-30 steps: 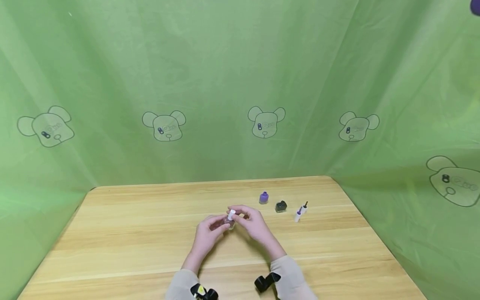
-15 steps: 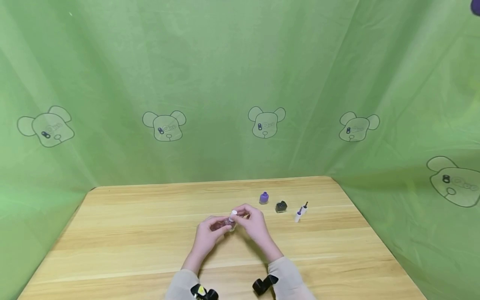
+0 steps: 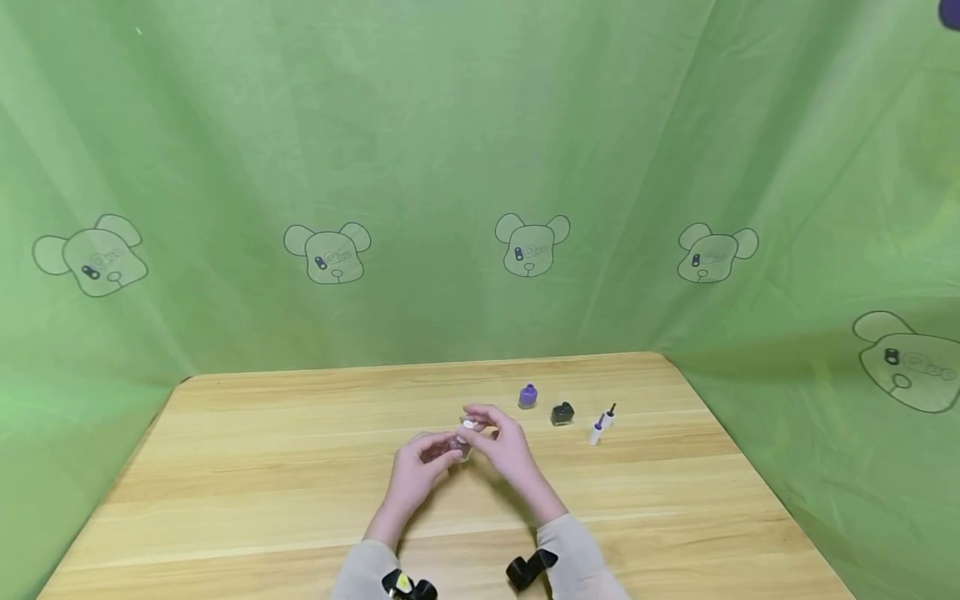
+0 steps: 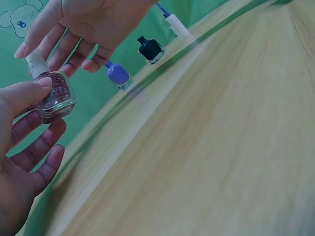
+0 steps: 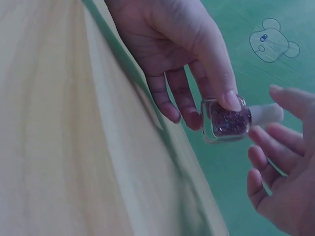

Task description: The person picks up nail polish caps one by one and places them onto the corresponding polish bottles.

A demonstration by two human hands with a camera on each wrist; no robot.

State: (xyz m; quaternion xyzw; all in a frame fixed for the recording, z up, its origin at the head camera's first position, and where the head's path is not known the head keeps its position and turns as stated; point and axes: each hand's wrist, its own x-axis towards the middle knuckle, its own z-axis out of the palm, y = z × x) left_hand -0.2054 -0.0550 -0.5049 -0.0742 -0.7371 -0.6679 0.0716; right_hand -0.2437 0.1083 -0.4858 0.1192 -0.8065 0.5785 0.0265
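A glitter nail polish bottle (image 5: 229, 120) with a white cap (image 5: 266, 114) is held above the table. My left hand (image 3: 420, 467) pinches its glass body between thumb and fingers, the thumb lying across the front in both wrist views. Around the white cap is my right hand (image 3: 506, 446). Its thumb (image 5: 285, 96) stands a little apart from the cap, while the forefinger lies close along the other side; whether that finger touches cannot be told. The other right fingers spread loosely.
Behind and to the right stand an uncapped purple polish bottle (image 3: 528, 397) and an uncapped black one (image 3: 562, 413). Beside them two white brush caps (image 3: 596, 432) stand with brushes up. A green curtain (image 3: 427, 150) borders the wooden table (image 3: 247, 500).
The right hand has shifted slightly to the right and its fingers have loosened and re-placed around the cap. The bottle has tilted slightly; the left hand keeps its hold.
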